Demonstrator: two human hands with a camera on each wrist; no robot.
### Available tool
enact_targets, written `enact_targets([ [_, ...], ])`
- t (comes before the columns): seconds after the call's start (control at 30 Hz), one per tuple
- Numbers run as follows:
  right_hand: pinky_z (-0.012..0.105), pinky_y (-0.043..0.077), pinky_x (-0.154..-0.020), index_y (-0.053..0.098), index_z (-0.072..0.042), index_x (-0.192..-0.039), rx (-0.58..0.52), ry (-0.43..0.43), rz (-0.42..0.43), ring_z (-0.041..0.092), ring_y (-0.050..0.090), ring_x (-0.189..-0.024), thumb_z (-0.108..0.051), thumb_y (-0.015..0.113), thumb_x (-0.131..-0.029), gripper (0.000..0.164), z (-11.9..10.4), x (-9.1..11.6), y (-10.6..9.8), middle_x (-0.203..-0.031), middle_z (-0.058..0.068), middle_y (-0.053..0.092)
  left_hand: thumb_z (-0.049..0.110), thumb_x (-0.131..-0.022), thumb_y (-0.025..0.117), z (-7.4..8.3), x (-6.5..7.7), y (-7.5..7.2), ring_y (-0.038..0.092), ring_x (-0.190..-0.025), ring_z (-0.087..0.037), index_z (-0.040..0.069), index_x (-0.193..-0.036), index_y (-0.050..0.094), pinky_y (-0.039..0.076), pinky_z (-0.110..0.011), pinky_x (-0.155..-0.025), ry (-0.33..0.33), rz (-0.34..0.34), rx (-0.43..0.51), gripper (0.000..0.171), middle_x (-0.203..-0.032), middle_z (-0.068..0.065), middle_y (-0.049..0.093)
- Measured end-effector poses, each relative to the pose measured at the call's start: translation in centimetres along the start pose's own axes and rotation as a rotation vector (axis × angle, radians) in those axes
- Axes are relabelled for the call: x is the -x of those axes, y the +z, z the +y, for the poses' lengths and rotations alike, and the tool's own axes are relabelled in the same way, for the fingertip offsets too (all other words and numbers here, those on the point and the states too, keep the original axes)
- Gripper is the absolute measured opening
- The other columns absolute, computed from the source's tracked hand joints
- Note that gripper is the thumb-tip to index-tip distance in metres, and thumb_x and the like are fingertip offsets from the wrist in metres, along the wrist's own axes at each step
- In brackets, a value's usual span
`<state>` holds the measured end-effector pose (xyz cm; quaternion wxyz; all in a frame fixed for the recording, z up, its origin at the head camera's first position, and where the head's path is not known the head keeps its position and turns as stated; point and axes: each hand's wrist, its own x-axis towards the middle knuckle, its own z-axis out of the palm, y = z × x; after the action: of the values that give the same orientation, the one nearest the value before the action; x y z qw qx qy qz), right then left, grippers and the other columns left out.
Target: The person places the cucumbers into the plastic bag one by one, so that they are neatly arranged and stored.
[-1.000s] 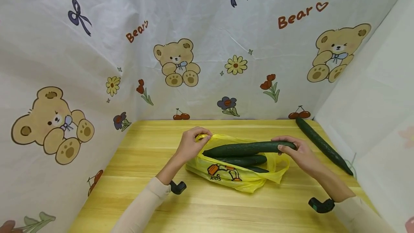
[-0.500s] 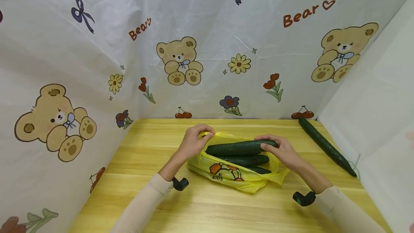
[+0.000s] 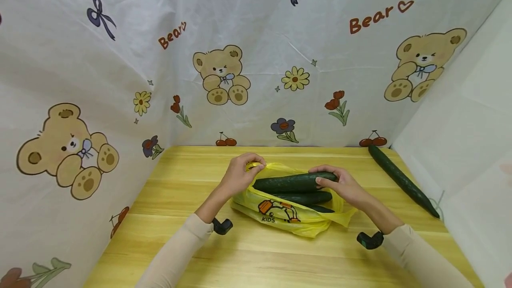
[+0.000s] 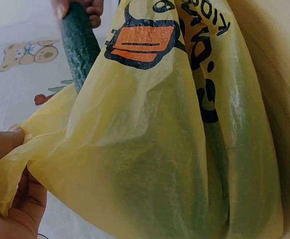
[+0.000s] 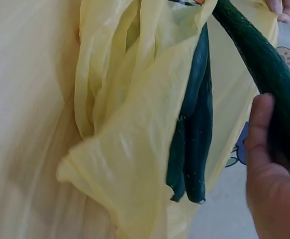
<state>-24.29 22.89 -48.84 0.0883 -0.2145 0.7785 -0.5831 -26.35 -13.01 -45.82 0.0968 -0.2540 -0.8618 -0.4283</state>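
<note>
My left hand (image 3: 240, 175) pinches the upper left edge of a yellow plastic bag (image 3: 256, 208) that lies on its side, printed with an orange and black cartoon. My right hand (image 3: 340, 185) grips the right end of a dark green cucumber (image 3: 288, 183), its left end inside the bag's mouth. Beneath it, two more cucumbers (image 5: 198, 134) lie in the bag, partly covered by the yellow plastic. In the left wrist view, the thumb and fingers hold a bunched bag handle (image 4: 8, 184), and the gripped cucumber (image 4: 79, 47) shows behind the bag.
Another cucumber (image 3: 404, 181) lies at the back right of the wooden table (image 3: 256, 261), beside the white side wall (image 3: 472, 146). A sheet printed with bears (image 3: 256, 57) closes off the back and left. A thin pale cord (image 3: 441, 199) hangs near that cucumber's front end.
My right hand has moved left, sliding the gripped cucumber further into the bag. The left hand keeps its hold on the bag's edge. The view has shifted slightly.
</note>
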Motion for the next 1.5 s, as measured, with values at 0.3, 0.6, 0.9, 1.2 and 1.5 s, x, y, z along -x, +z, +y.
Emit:
enact_targets([
  [0.3, 0.018, 0.053, -0.104, 0.068, -0.002, -0.137, 0.166, -0.101, 0.005, -0.001, 0.065, -0.121, -0.006, 0.064, -0.108, 0.03, 0.3, -0.1, 0.2, -0.135, 0.017, 0.069, 0.024, -0.105, 0.071, -0.2, 0.1, 0.1, 0.073, -0.107, -0.014, 0.024, -0.107, 0.077, 0.061, -0.041, -0.093, 0.008, 0.016, 0.003, 0.006, -0.113, 0.006, 0.077],
  [0.6, 0.015, 0.049, -0.107, 0.066, 0.004, -0.137, 0.152, -0.133, 0.013, -0.003, 0.062, -0.123, -0.007, 0.065, -0.107, 0.032, 0.0, 0.4, 0.1, -0.138, 0.028, 0.066, 0.023, -0.105, 0.071, -0.3, 0.1, 0.1, 0.072, -0.104, -0.013, 0.025, -0.108, 0.077, 0.061, -0.04, -0.091, 0.017, 0.018, 0.003, 0.006, -0.111, 0.006, 0.076],
  [0.9, 0.016, 0.05, -0.108, 0.069, -0.003, -0.135, 0.199, -0.14, 0.042, -0.001, 0.064, -0.124, -0.008, 0.064, -0.108, 0.028, 0.3, 2.0, -1.4, -0.136, 0.026, 0.067, 0.024, -0.106, 0.071, -0.1, 0.4, -0.2, 0.072, -0.109, -0.013, 0.023, -0.111, 0.078, 0.061, -0.041, -0.097, -0.005, -0.003, 0.011, 0.008, -0.114, 0.008, 0.076],
  [1.2, 0.008, 0.051, -0.095, 0.068, 0.0, -0.135, 0.344, -0.143, 0.19, -0.013, 0.062, -0.114, -0.005, 0.066, -0.106, 0.029, 1.4, 5.6, -6.8, -0.13, -0.003, 0.072, 0.026, -0.106, 0.072, -0.7, 2.2, -2.1, 0.066, -0.131, -0.023, 0.027, -0.141, 0.068, 0.056, -0.053, -0.109, -0.024, -0.078, -0.059, 0.035, -0.143, 0.004, 0.068],
  [1.5, 0.005, 0.049, -0.081, 0.067, -0.002, -0.137, 0.534, 0.016, 0.341, -0.019, 0.059, -0.105, -0.015, 0.064, -0.109, 0.031, 4.6, 11.0, -13.1, -0.125, -0.024, 0.067, 0.031, -0.104, 0.075, -1.8, 4.5, -2.9, 0.064, -0.09, -0.013, 0.045, -0.164, 0.035, 0.052, -0.031, -0.07, -0.062, -0.162, -0.18, 0.074, -0.135, -0.006, 0.07],
])
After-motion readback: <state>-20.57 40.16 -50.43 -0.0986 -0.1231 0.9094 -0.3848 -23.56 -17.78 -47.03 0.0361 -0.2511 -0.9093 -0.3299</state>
